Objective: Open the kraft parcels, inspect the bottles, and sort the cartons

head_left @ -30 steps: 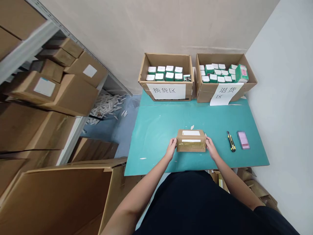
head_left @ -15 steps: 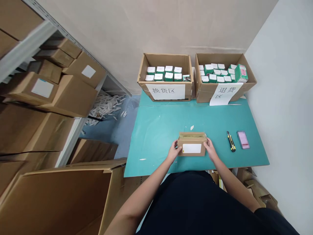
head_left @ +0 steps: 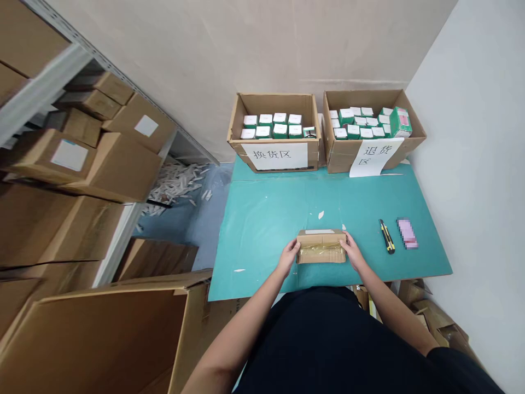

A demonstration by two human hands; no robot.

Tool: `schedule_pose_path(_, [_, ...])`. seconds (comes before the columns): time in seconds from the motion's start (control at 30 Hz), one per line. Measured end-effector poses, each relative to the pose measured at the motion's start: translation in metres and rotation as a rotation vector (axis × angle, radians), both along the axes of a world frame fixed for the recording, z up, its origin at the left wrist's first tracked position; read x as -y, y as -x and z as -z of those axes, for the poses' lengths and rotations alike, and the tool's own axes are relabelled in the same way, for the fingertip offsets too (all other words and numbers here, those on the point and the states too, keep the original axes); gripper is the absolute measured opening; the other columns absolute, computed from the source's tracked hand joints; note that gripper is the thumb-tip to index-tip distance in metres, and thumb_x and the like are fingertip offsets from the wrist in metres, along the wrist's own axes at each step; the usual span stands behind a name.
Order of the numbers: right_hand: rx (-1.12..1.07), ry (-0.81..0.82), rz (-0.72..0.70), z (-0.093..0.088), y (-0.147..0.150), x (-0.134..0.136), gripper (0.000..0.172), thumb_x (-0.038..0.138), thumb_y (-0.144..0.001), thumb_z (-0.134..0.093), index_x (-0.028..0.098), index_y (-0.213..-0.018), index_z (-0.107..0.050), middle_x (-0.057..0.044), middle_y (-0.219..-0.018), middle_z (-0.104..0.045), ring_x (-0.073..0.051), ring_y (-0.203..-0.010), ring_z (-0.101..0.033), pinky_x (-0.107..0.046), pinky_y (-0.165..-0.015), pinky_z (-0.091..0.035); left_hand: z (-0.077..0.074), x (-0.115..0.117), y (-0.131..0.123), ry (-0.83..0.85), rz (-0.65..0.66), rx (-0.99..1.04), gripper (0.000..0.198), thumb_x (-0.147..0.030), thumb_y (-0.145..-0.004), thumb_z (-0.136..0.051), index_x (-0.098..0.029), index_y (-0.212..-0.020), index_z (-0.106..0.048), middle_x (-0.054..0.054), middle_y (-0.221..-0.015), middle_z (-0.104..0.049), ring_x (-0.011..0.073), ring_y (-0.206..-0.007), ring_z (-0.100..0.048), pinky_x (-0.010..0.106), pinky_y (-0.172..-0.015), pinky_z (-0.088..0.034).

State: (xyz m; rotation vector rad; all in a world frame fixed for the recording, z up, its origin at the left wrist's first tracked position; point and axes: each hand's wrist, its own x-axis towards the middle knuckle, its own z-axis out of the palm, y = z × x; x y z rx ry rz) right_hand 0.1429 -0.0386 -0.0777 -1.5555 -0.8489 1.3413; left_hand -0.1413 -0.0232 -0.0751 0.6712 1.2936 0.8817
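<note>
A small brown cardboard box is between my two hands, near the front edge of the green-topped table. Shiny clear tape runs across the side turned toward me, and a strip of its white label shows on the far upper side. My left hand grips the left end, fingers closed on it. At the opposite end my right hand holds the box the same way. Right of that hand lie a black and yellow utility knife and a phone-like pink item, blurred by pixels.
Two open cartons, the left and the right, stand at the table's back with green-and-white boxes inside and paper signs in front. A shelf of cartons rises at left. A large open carton sits at lower left.
The small box has turned over between my hands: its white label has gone from the near side to the far upper side, and the taped side now faces me.
</note>
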Motion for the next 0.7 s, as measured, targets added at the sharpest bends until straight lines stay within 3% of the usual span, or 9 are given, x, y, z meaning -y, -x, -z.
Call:
schedule_pose_path(0.13, [0.021,-0.015,-0.005,0.0,-0.005,0.006,0.064,0.071,-0.08,-0.062,0.026,-0.126,-0.064,-0.009,-0.134,-0.068,-0.03,-0.125,-0.062,-0.044,-0.103,-0.052,0.0,0.003,0.007,-0.059,-0.001,0.098,0.071,-0.05,-0.067,-0.087,-0.023,-0.13,-0.067,0.013,-0.146,-0.061,0.0331,-0.141,-0.05,0.046,-0.119,-0.037])
schedule_pose_path(0.27, [0.027,0.129,0.034,0.011,-0.003,0.013,0.076,0.073,-0.078,-0.062,0.023,-0.134,-0.06,-0.012,-0.135,-0.067,-0.032,-0.124,-0.063,-0.046,-0.101,-0.053,0.009,0.012,0.007,0.162,-0.021,0.032,0.07,-0.058,-0.077,-0.078,-0.023,-0.135,-0.063,0.015,-0.151,-0.055,0.0358,-0.143,-0.048,0.049,-0.113,-0.043])
schedule_pose_path(0.33, [0.003,0.166,-0.005,0.016,0.0,0.01,0.079,0.07,-0.074,-0.067,0.023,-0.137,-0.06,-0.012,-0.135,-0.068,-0.033,-0.124,-0.064,-0.048,-0.102,-0.053,0.013,0.011,0.002,0.194,0.003,-0.033,0.066,-0.058,-0.077,-0.077,-0.022,-0.132,-0.064,0.016,-0.149,-0.058,0.0374,-0.141,-0.05,0.051,-0.113,-0.044])
schedule_pose_path(0.43, [-0.039,0.102,-0.056,0.016,0.001,0.002,0.083,0.062,-0.065,-0.078,0.025,-0.138,-0.06,-0.011,-0.138,-0.067,-0.034,-0.126,-0.063,-0.051,-0.107,-0.049,0.016,0.003,-0.004,0.071,0.054,-0.091,0.063,-0.047,-0.072,-0.082,-0.021,-0.126,-0.066,0.015,-0.142,-0.063,0.0368,-0.136,-0.055,0.052,-0.116,-0.041])
schedule_pose_path(0.53, [-0.046,0.012,-0.018,0.013,-0.002,-0.001,0.093,0.059,-0.056,-0.084,0.026,-0.139,-0.057,-0.012,-0.145,-0.061,-0.033,-0.134,-0.057,-0.05,-0.11,-0.047,0.017,-0.001,-0.002,-0.03,0.049,-0.123,0.069,-0.035,-0.065,-0.086,-0.021,-0.128,-0.061,0.015,-0.143,-0.062,0.0347,-0.137,-0.054,0.051,-0.116,-0.041])
schedule_pose_path(0.6, [-0.053,0.009,0.015,0.011,-0.005,0.003,0.09,0.064,-0.06,-0.081,0.026,-0.138,-0.057,-0.012,-0.146,-0.06,-0.033,-0.134,-0.056,-0.047,-0.108,-0.049,0.017,0.003,0.004,-0.042,0.045,-0.107,0.075,-0.031,-0.06,-0.089,-0.021,-0.128,-0.059,0.016,-0.145,-0.059,0.0348,-0.139,-0.051,0.05,-0.114,-0.043])
schedule_pose_path(0.7, [-0.069,0.133,0.038,0.012,-0.008,0.013,0.077,0.07,-0.077,-0.065,0.027,-0.14,-0.054,-0.012,-0.135,-0.067,-0.032,-0.121,-0.065,-0.047,-0.095,-0.056,0.018,0.019,0.013,-0.01,0.062,0.002,0.092,-0.032,-0.051,-0.095,-0.023,-0.134,-0.054,0.016,-0.146,-0.057,0.0351,-0.136,-0.054,0.05,-0.112,-0.046])
